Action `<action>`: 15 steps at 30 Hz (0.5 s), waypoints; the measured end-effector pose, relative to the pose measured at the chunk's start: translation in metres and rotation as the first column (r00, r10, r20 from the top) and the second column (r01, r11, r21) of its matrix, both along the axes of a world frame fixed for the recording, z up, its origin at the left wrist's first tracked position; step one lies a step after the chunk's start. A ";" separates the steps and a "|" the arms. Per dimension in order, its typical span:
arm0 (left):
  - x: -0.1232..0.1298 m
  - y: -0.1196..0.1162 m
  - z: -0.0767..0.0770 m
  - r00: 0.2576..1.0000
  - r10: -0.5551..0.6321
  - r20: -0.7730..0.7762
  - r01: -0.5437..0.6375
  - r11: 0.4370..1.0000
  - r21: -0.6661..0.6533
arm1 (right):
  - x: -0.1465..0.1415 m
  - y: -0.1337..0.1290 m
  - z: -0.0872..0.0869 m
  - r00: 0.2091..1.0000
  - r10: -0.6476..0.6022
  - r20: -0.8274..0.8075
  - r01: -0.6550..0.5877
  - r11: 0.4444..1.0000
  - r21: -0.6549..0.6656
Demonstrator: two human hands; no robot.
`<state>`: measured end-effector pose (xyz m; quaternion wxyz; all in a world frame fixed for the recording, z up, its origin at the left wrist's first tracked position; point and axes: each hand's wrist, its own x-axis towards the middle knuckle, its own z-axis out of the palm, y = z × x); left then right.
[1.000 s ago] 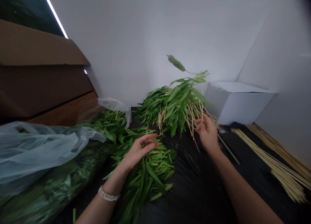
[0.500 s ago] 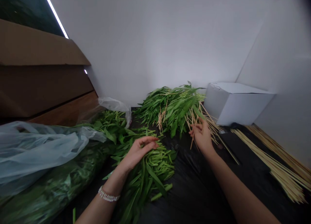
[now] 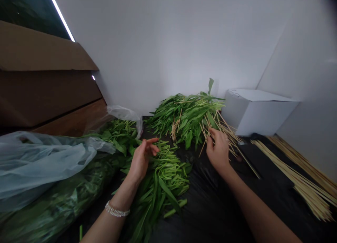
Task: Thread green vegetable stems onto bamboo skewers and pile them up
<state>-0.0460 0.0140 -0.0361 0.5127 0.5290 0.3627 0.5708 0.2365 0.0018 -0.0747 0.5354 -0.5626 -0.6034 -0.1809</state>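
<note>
My left hand (image 3: pixel 142 158) hovers at the left edge of a pile of cut leafy greens (image 3: pixel 170 165), forefinger stretched out and the other fingers loosely bent, with nothing seen in it. My right hand (image 3: pixel 219 148) is among thin wooden sticks (image 3: pixel 228 130), its thumb and forefinger curled together around a stick; the fingertips partly hide the grip. Behind it, against the wall, lies a heap of long-leaved greens (image 3: pixel 181 113) with sticks poking out of it. One leaf (image 3: pixel 211 85) stands up from the top of that heap.
Clear plastic bags (image 3: pixel 52 165) with more greens lie at left, below a cardboard box (image 3: pixel 44 60). A white box (image 3: pixel 259 109) stands at the back right. Bundles of long pale sticks (image 3: pixel 295 172) lie at right on the black sheet (image 3: pixel 210 208).
My left hand has shifted left and turned upright, off the stems. My right hand has curled its fingers among the sticks. A leaf now stands up on the back heap.
</note>
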 end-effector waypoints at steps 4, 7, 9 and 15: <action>0.000 -0.002 -0.004 0.945 -0.021 -0.327 0.042 0.997 0.059 | -0.006 -0.002 -0.001 0.996 0.036 0.087 -0.036 0.999 -0.001; 0.003 -0.008 -0.007 0.771 -0.061 -0.633 0.237 0.951 0.197 | -0.008 -0.003 0.000 0.988 0.056 0.142 -0.054 0.998 -0.018; 0.004 -0.012 -0.011 0.588 -0.048 -0.807 0.398 0.886 0.237 | -0.007 -0.004 0.001 0.986 0.063 0.151 -0.060 0.998 -0.022; 0.004 -0.015 -0.028 0.175 -0.018 -0.984 0.595 0.799 0.091 | 0.018 -0.006 0.017 0.989 0.133 -0.056 -0.137 0.989 -0.062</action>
